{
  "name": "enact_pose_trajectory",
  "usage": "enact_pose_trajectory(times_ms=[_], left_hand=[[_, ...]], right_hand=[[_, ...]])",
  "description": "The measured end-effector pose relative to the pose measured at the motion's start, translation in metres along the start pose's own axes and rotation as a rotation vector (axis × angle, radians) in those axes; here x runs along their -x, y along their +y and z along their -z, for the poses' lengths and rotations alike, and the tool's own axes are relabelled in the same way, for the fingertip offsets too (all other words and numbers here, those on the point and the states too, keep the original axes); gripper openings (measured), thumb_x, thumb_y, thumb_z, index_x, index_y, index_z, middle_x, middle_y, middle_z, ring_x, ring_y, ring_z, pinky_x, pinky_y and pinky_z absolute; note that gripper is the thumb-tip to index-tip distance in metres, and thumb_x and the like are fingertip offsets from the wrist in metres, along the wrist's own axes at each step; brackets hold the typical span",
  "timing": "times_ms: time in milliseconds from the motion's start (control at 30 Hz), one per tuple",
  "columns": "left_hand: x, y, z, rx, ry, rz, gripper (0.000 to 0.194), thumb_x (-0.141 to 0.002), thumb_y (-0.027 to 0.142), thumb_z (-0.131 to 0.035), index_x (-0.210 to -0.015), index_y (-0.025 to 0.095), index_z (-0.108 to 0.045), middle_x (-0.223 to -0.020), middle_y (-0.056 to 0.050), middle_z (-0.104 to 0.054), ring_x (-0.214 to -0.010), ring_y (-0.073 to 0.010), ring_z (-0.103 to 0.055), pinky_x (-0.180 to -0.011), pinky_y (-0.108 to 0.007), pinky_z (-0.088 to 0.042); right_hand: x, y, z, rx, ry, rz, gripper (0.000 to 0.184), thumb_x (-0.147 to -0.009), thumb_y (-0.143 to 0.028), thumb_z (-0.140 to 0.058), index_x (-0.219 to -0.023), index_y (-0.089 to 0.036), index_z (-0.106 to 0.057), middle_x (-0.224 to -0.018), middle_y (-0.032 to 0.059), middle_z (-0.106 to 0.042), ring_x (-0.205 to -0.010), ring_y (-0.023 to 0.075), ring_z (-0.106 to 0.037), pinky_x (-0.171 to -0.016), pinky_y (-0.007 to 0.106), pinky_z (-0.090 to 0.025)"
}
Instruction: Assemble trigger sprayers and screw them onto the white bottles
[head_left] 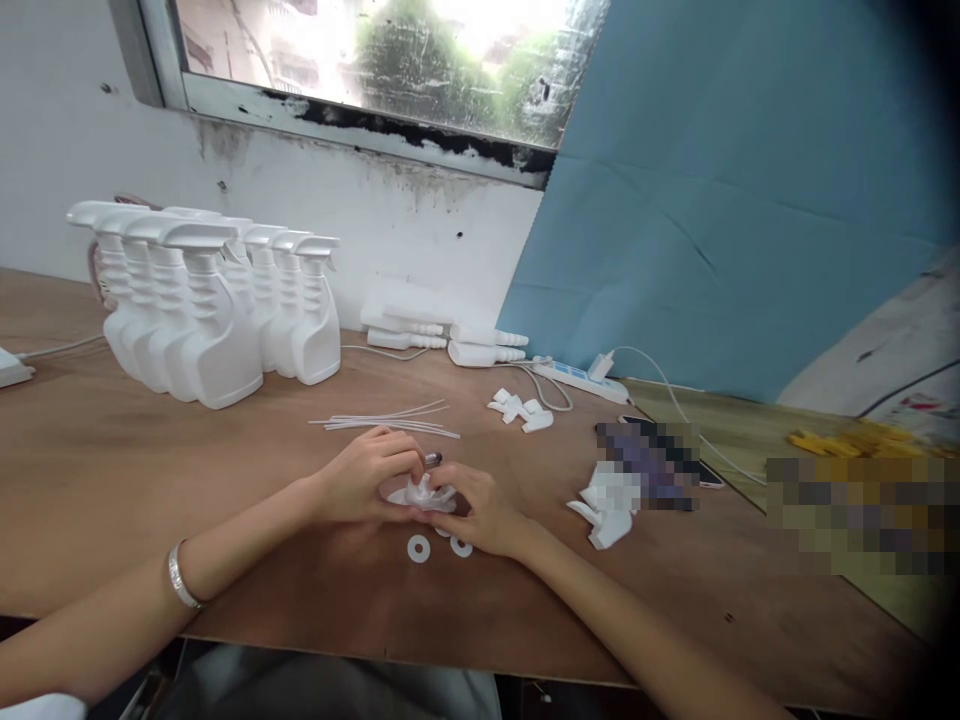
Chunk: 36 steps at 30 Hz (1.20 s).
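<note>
Thin white tubes [375, 423] lie in a loose bundle on the brown table [322, 600]. Just on the near side of the tubes, the left hand [371, 475] and right hand [480, 505] meet around a white plastic part [420, 492], the fingers of both curled narrowly and holding it between them; the fingers hide much of its shape. Further towards the person from the tubes, flat white rings [418, 548] lie just below the hands. White spray bottles [225, 350] stand upright in rows to the left of the tubes and behind them. To the right of the tubes lie small white pieces [520, 410], and well apart, further right, a pile of larger white pieces [604, 515]
</note>
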<state>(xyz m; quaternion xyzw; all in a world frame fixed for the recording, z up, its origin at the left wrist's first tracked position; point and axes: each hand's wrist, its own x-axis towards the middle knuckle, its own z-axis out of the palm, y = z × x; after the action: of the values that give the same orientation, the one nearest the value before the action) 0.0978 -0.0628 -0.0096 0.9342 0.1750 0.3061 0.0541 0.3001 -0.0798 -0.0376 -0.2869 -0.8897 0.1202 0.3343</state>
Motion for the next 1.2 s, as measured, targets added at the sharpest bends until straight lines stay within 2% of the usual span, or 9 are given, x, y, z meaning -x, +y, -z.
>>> enact_pose_trajectory(times_ms=[267, 400, 733, 967, 1200], left_hand=[[0.0024, -0.0010, 0.0024, -0.089, -0.018, -0.064, 0.023, -0.078, 0.039, -0.055, -0.074, 0.016, -0.056, -0.086, -0.005, -0.057, -0.078, -0.0153, -0.050, -0.071, -0.027, -0.032], [0.0033, -0.0029, -0.0008, -0.070, -0.014, -0.090, 0.021, -0.079, 0.038, -0.054, -0.076, 0.017, -0.055, -0.089, -0.005, -0.057, -0.080, -0.0144, -0.051, -0.075, -0.027, -0.034], [0.0052, -0.0033, -0.0022, -0.002, -0.007, -0.072, 0.019, -0.078, 0.036, -0.057, -0.075, 0.017, -0.057, -0.091, -0.005, -0.056, -0.081, -0.0142, -0.051, -0.076, -0.026, -0.035], [0.0045, -0.0031, -0.0024, -0.021, -0.041, -0.051, 0.021, -0.080, 0.038, -0.053, -0.078, 0.017, -0.055, -0.093, -0.006, -0.056, -0.084, -0.0148, -0.051, -0.077, -0.026, -0.035], [0.0048, -0.0039, -0.0026, -0.036, -0.027, -0.088, 0.019, -0.080, 0.036, -0.054, -0.078, 0.017, -0.057, -0.092, -0.005, -0.058, -0.081, -0.0148, -0.051, -0.073, -0.027, -0.035]], right_hand=[[-0.0013, -0.0035, 0.0028, 0.031, -0.016, 0.081, 0.021, -0.075, -0.033, -0.057, -0.092, -0.022, -0.049, -0.084, 0.0036, -0.062, -0.078, 0.0155, -0.058, -0.069, 0.028, -0.046], [-0.0013, -0.0032, 0.0036, 0.034, -0.049, 0.150, 0.017, -0.077, -0.028, -0.056, -0.092, -0.023, -0.050, -0.093, 0.0046, -0.062, -0.088, 0.0167, -0.057, -0.077, 0.030, -0.046], [-0.0010, -0.0030, 0.0029, 0.042, -0.031, 0.158, 0.022, -0.076, -0.027, -0.057, -0.096, -0.023, -0.049, -0.095, 0.0057, -0.060, -0.092, 0.0170, -0.057, -0.078, 0.030, -0.046], [-0.0008, -0.0034, 0.0048, 0.074, -0.062, 0.140, 0.018, -0.077, -0.029, -0.054, -0.094, -0.023, -0.051, -0.091, 0.0052, -0.061, -0.084, 0.0162, -0.058, -0.073, 0.029, -0.047], [-0.0008, -0.0010, 0.0054, 0.056, -0.050, 0.159, 0.013, -0.078, -0.031, -0.054, -0.088, -0.023, -0.052, -0.091, 0.0050, -0.062, -0.088, 0.0166, -0.058, -0.074, 0.028, -0.047]])
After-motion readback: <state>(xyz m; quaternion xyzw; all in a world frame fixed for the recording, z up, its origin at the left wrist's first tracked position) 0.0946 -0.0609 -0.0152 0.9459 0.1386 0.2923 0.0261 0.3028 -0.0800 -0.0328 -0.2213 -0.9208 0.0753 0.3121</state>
